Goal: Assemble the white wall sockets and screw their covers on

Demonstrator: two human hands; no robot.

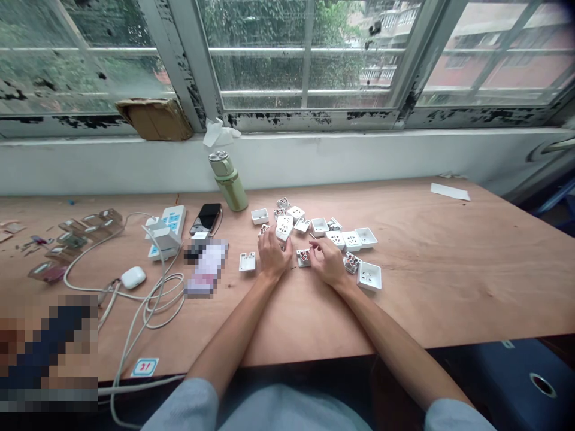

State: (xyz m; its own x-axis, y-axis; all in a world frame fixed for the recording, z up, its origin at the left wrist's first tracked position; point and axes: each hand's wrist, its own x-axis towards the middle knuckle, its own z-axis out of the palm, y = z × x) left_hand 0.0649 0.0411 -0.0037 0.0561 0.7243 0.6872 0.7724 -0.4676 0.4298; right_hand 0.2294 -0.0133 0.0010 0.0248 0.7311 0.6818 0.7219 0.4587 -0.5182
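Observation:
My left hand rests on the wooden table with its fingers curled, right below a white socket part. My right hand is pinched next to a small white socket module with red inside, which lies between the two hands. Whether the fingers grip that module or some tiny piece is hard to tell. Several more white socket housings lie scattered behind and to the right of the hands, one larger one beside my right wrist. A lone white part sits left of my left hand.
A green bottle stands behind the parts. To the left lie a black phone, a white power strip with cables, white earbuds case and clear plastic boxes. A windowsill and windows run along the back.

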